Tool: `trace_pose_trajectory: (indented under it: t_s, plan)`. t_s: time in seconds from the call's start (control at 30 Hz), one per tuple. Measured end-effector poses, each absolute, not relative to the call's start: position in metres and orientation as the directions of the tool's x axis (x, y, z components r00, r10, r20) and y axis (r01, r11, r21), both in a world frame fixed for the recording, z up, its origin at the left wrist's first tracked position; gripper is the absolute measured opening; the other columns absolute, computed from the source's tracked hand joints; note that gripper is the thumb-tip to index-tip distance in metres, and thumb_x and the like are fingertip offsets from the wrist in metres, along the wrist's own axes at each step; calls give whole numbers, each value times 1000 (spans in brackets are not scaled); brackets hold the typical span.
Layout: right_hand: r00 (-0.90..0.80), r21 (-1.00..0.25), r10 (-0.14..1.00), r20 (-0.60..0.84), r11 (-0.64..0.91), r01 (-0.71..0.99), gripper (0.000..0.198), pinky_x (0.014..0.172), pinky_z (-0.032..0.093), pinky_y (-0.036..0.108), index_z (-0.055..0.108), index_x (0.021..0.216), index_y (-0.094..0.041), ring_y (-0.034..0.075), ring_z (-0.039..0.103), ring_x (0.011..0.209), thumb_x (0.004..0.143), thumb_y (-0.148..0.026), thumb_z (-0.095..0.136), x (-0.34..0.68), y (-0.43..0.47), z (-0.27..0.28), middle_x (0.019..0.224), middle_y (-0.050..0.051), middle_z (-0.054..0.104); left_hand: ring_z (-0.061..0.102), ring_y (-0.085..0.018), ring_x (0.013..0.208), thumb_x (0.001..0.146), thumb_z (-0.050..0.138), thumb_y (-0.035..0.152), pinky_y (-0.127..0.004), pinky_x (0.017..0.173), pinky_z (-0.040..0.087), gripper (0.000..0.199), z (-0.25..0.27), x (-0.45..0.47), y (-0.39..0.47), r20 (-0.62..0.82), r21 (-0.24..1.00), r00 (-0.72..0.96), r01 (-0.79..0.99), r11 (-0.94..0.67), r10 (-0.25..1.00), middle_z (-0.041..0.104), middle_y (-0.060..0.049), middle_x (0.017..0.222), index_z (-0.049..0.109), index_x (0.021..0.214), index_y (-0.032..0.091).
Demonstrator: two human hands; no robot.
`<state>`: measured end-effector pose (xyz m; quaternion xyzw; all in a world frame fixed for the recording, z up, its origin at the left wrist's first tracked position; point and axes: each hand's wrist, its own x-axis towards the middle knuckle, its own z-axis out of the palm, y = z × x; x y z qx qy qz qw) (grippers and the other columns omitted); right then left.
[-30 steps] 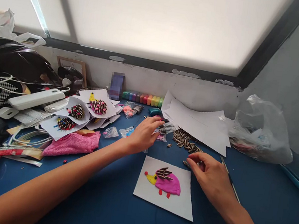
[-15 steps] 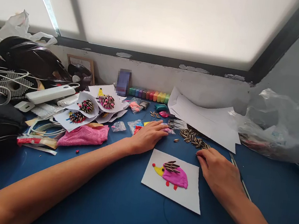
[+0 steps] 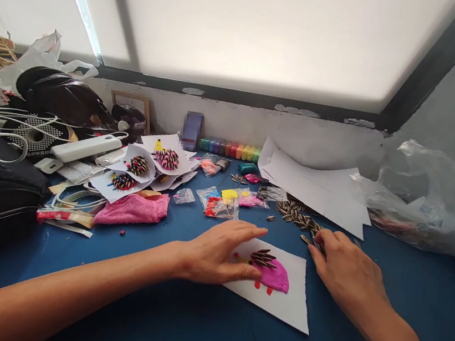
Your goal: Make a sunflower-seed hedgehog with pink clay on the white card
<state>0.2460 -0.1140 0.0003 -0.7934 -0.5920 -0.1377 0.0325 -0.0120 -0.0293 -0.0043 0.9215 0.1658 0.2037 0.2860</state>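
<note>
Seeds [image 3: 264,257] were set only on the front of the magenta body [image 3: 277,279]; its rear was left bare. The card [image 3: 291,312] was partly covered by the left hand [image 3: 214,252], grip wide. Whether a seed was pinched by the right hand [image 3: 351,265], beside the seed pile [image 3: 293,215], could not be told. The blue bench [image 3: 190,328] was backed by a pale wall [image 3: 320,133].

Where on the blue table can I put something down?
There's bare blue table in front of the pink hedgehog picture, and more between the right hand and the plastic bag. It's crowded on the left by the black bag and pink cloth, and behind the picture by seeds and colourful packets.
</note>
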Motion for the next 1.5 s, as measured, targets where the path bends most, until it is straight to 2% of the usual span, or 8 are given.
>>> trace_pose_trajectory:
  t_s: [0.17, 0.57, 0.63, 0.73, 0.87, 1.1, 1.33, 1.5]
  plan:
    - [276, 128, 931, 237, -312, 941, 13, 45, 34, 29, 61, 85, -22, 20, 64, 63, 91, -27, 50, 248, -114, 0, 81, 7, 67, 30, -36, 149, 82, 74, 55, -49, 122, 28, 94, -11, -17, -38, 93, 641, 922, 234, -731, 377, 33, -21, 159, 33, 154, 11]
    - [304, 170, 925, 229, -346, 923, 9, 45, 36, 25, 64, 90, -18, 14, 60, 60, 89, -18, 55, 262, -117, 4, 78, 3, 66, 24, -33, 151, 88, 68, 50, -51, 124, 23, 85, -13, -19, -38, 58, 607, 943, 228, -762, 328, 29, -18, 161, 31, 155, 13]
    - [266, 150, 929, 258, -310, 939, 15, 46, 37, 27, 67, 92, -20, 17, 64, 66, 89, -21, 52, 260, -117, 5, 86, 7, 68, 23, -34, 152, 87, 69, 51, -51, 123, 23, 85, -13, -19, -38, 60, 602, 941, 231, -764, 332, 27, -18, 162, 33, 155, 13]
    - [183, 110, 942, 281, -221, 969, 21, 51, 43, 28, 70, 93, -24, 18, 67, 74, 93, -32, 51, 255, -114, 0, 91, 6, 69, 18, -35, 152, 86, 70, 51, -53, 123, 21, 87, -14, -18, -37, 75, 605, 939, 225, -763, 337, 23, -18, 163, 31, 156, 15]
    - [115, 86, 945, 307, -147, 985, 24, 63, 49, 29, 73, 97, -26, 19, 68, 81, 93, -29, 49, 252, -110, -12, 93, 5, 70, 16, -36, 152, 87, 69, 52, -55, 124, 16, 88, -17, -17, -35, 73, 615, 944, 211, -760, 321, 25, -17, 163, 31, 156, 15]
    - [47, 86, 939, 340, -81, 993, 28, 61, 48, 29, 76, 96, -24, 20, 67, 80, 95, -29, 48, 242, -100, -6, 94, 7, 70, 19, -34, 153, 86, 72, 51, -50, 126, 16, 89, -16, -16, -34, 70, 614, 947, 208, -761, 315, 29, -18, 161, 34, 154, 9]
    - [-67, 77, 960, 274, 47, 996, 23, 65, 50, 29, 76, 90, -25, 19, 69, 81, 94, -27, 53, 225, -61, 2, 91, 3, 72, 21, -35, 152, 83, 74, 51, -53, 124, 21, 89, -16, -16, -33, 116, 620, 942, 179, -764, 316, 32, -18, 160, 36, 153, 13]
    - [-110, 53, 965, 236, 100, 994, 22, 72, 53, 27, 74, 107, -25, 16, 69, 85, 95, -27, 57, 228, -48, -1, 98, 3, 72, 24, -35, 151, 83, 75, 49, -50, 124, 21, 87, -16, -15, -32, 135, 612, 938, 174, -771, 319, 37, -18, 158, 37, 152, 11]
